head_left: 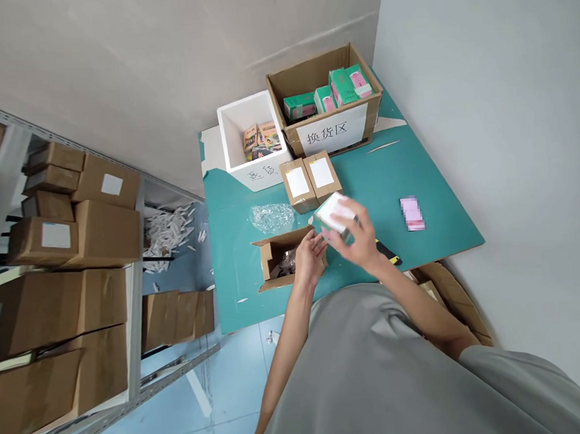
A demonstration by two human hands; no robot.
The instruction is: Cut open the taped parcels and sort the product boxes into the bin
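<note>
My right hand [362, 238] grips a small white and pink box [335, 209], blurred a little, raised above the table. Just left of it, my left hand [310, 258] is open, its fingers stretched toward the box's lower edge; whether they touch it I cannot tell. Under and beside my left hand stands an opened cardboard box [267, 260] with clear plastic wrap [287, 262] inside. Behind the hands, two taped cartons [311, 182] with white labels stand side by side. Crumpled bubble wrap [272, 218] lies left of them.
At the back stand a white foam box [225, 139] with colourful packets and a large carton [293, 139] holding several green boxes. A blurred pink item [412, 213] lies right on the green table [445, 209]. A black-yellow tool [389, 253] is partly hidden. Shelves with cartons [109, 233] stand left.
</note>
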